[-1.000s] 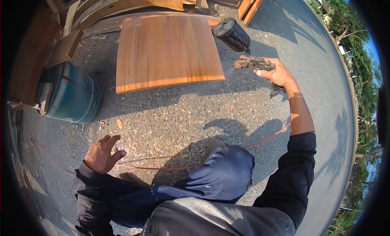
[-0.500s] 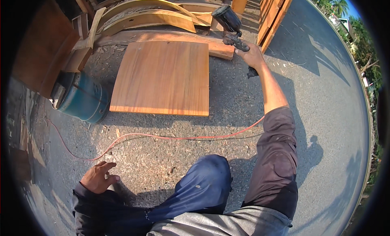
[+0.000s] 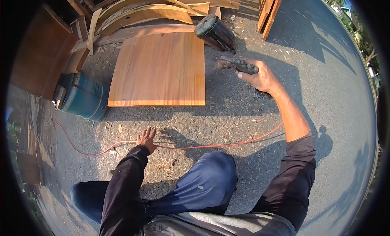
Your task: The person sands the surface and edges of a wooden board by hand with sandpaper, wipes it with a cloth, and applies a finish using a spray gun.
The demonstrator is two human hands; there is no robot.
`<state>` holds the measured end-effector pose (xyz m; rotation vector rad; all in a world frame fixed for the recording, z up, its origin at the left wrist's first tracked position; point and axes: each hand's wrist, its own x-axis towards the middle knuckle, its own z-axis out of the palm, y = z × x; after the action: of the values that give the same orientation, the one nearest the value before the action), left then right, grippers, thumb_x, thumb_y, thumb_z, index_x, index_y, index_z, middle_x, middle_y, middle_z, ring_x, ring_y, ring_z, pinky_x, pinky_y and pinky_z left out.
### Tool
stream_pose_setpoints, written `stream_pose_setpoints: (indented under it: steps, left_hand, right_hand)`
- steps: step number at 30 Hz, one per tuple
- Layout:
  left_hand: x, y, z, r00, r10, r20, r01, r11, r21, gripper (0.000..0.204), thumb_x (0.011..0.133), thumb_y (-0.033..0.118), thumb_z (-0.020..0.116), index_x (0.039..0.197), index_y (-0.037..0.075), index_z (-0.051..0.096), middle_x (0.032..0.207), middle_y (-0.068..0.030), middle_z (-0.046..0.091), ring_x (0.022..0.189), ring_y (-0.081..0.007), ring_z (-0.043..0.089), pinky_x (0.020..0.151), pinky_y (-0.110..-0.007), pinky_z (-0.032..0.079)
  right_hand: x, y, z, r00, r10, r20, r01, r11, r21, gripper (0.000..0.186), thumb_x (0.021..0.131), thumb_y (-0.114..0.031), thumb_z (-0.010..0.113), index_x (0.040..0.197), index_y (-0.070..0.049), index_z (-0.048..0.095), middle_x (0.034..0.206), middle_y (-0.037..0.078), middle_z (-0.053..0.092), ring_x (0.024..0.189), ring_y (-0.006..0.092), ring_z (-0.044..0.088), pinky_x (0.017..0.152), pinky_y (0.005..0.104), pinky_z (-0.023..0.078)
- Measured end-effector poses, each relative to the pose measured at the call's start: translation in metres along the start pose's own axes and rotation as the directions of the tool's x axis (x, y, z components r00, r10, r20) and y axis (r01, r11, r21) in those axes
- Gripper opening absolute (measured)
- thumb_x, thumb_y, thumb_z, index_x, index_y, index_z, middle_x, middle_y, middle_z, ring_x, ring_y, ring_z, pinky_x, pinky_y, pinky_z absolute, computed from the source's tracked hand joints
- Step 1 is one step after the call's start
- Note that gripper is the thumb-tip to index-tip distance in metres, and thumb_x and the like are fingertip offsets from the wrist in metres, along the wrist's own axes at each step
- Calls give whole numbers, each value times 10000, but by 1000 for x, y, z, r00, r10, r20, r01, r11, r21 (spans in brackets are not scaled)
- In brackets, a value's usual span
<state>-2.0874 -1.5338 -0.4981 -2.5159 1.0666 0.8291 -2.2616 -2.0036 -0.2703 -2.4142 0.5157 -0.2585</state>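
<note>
In the head view, the right hand [image 3: 262, 77] reaches out toward one o'clock and its fingers are clenched around the handle of a dark power tool [image 3: 222, 43], whose black drum-shaped body points up and away toward twelve o'clock, above the gravelly ground [image 3: 243, 114]. The tool sits just beside the right edge of a flat square wooden board [image 3: 160, 69] that lies on the ground at eleven to twelve o'clock.

The left hand [image 3: 147, 139] is at about ten o'clock from the bent blue-trousered knee [image 3: 209, 183], fingers spread and released, palm down near the ground; it holds nothing. A thin red hose [image 3: 203, 146] runs across the ground just beside that hand and on under the right forearm.

At nine to ten o'clock a blue-green tank [image 3: 83, 99] lies on its side, near the board's left corner. Curved wooden pieces [image 3: 142, 10] are stacked beyond the board at twelve o'clock.
</note>
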Motion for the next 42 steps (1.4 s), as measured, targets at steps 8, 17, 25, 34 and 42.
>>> stream_pose_setpoints:
  steps: [8, 17, 25, 34, 42]
  left_hand:
    - [-46, -8, 41, 706, 404, 582, -517, 855, 33, 409, 985, 447, 453, 1170, 130, 632, 1017, -157, 700, 978, -383, 662, 878, -528, 494]
    - [-240, -6, -146, 916, 260, 305, -260, 965, -42, 524, 898, 422, 596, 1325, 124, 536, 868, -188, 708, 811, -394, 686, 766, -534, 508]
    - [-289, 8, -191, 956, 238, 172, -228, 971, -73, 580, 825, 421, 680, 1266, 55, 585, 774, -163, 690, 795, -349, 685, 773, -455, 506]
    - [-262, -10, -173, 934, 312, 173, -289, 946, -147, 610, 813, 417, 701, 1290, 59, 573, 815, -172, 705, 796, -340, 695, 782, -433, 509]
    - [-249, -23, -166, 872, 489, 7, -477, 854, -209, 610, 800, 399, 721, 1265, 29, 585, 842, -190, 705, 813, -352, 693, 749, -409, 535]
  right_hand:
    - [-20, -23, -12, 960, -45, 276, -23, 971, 238, 392, 763, -307, 799, 1052, -59, 706, 894, 29, 720, 794, 129, 654, 738, 312, 520]
    - [90, -19, 0, 995, 75, 59, -80, 993, 87, 408, 791, -203, 744, 1170, -69, 673, 957, 82, 715, 890, 188, 651, 848, 345, 487]
    - [156, -14, 29, 949, -160, -271, 169, 986, 12, 474, 800, -159, 688, 1270, -141, 633, 1054, 164, 696, 981, 302, 659, 882, 383, 482]
    - [92, -34, 34, 970, -229, -80, 229, 973, -9, 436, 810, -151, 700, 1240, -104, 646, 985, 112, 701, 917, 223, 642, 846, 340, 481]
    - [-8, -76, 32, 970, -101, 220, 66, 984, 163, 357, 806, -202, 739, 1134, -68, 693, 914, 14, 696, 787, 111, 604, 730, 284, 481]
